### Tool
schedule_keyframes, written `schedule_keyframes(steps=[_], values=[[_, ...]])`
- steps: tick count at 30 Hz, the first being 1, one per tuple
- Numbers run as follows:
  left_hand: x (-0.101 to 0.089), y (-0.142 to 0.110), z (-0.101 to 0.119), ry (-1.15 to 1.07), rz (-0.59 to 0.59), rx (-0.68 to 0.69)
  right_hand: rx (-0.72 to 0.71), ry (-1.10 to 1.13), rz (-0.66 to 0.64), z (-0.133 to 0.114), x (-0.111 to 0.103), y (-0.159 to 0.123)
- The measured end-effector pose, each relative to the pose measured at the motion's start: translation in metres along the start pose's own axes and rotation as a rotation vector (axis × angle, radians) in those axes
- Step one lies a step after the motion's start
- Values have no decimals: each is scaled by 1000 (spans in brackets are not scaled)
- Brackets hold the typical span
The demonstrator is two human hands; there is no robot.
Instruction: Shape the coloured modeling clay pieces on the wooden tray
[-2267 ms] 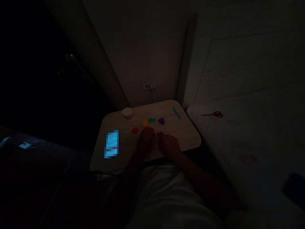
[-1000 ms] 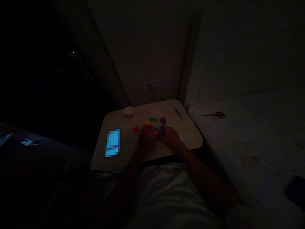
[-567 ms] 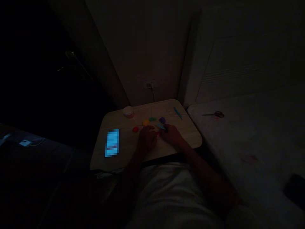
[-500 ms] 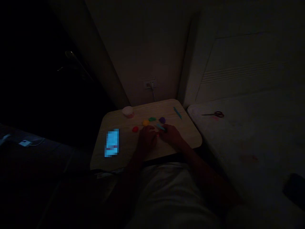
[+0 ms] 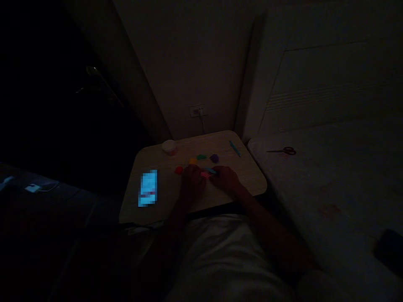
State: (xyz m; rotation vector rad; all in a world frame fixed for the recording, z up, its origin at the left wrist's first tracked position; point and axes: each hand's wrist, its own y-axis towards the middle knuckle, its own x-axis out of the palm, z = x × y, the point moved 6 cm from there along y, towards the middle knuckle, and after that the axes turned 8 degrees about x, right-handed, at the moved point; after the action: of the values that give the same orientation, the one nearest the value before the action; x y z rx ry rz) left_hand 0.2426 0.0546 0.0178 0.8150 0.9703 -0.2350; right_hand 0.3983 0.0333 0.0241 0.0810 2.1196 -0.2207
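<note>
The room is very dark. My left hand (image 5: 192, 182) and my right hand (image 5: 227, 179) rest close together on a small wooden table (image 5: 163, 209). A small pink lump of clay (image 5: 204, 175) lies between their fingertips. My right hand is closed on a thin light-blue tool (image 5: 210, 170) that points at the lump. My left hand's fingers curl beside the pink lump, touching it. Just beyond the hands lie a red lump (image 5: 178, 170), a yellow lump (image 5: 192, 161), a green lump (image 5: 201, 157) and a purple lump (image 5: 214, 158).
A lit phone (image 5: 147, 188) lies on the table's left part. A small round tub (image 5: 169, 147) stands at the back, and a second blue tool (image 5: 234, 148) at the back right. Scissors (image 5: 281, 151) lie on the bed to the right. A wall socket (image 5: 197, 111) is behind.
The right hand now holds a blue tool at the pink lump; 2.3 s ago no tool showed in it. The hands have barely shifted since.
</note>
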Motion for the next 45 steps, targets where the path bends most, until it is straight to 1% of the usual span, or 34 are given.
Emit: schedule_keyframes(steps=[4,7,9,11,14,17,19,22,23,25,28,30,33,36,38,42,45], values=[[-1,-2,-8,-189,65,-30,-26,7,13,0,2,-1],[3,-3,-15,-442,86,-94,-33,9,17,2,5,-1],[7,-4,-18,-640,96,-159,-39,12,22,2,6,-2],[9,-5,-21,-792,126,-223,-41,40,35,2,7,-3],[12,-6,-24,-898,150,-281,-42,103,44,1,9,-4],[13,-6,-26,-932,145,-306,-81,169,30,1,13,-5],[13,-7,-27,-933,142,-319,-120,233,35,2,15,-4],[11,-7,-24,-874,103,-312,-171,393,88,8,12,-3],[11,-6,-22,-827,85,-291,-182,442,117,11,9,-3],[8,-4,-16,-693,43,-199,-170,470,179,17,5,-5],[6,1,-6,-472,-12,-30,-113,341,201,20,2,-10],[3,2,-5,-371,15,14,-80,198,169,17,4,-17],[-2,1,-5,-294,82,20,-23,-2,131,9,5,-28],[0,0,-2,-269,46,57,25,-125,127,0,5,-39],[2,-1,-3,-262,26,51,50,-166,118,-5,5,-42],[3,-1,-6,-248,31,-5,73,-194,104,-13,5,-42],[2,-1,-4,-229,21,8,85,-202,95,-17,8,-39]])
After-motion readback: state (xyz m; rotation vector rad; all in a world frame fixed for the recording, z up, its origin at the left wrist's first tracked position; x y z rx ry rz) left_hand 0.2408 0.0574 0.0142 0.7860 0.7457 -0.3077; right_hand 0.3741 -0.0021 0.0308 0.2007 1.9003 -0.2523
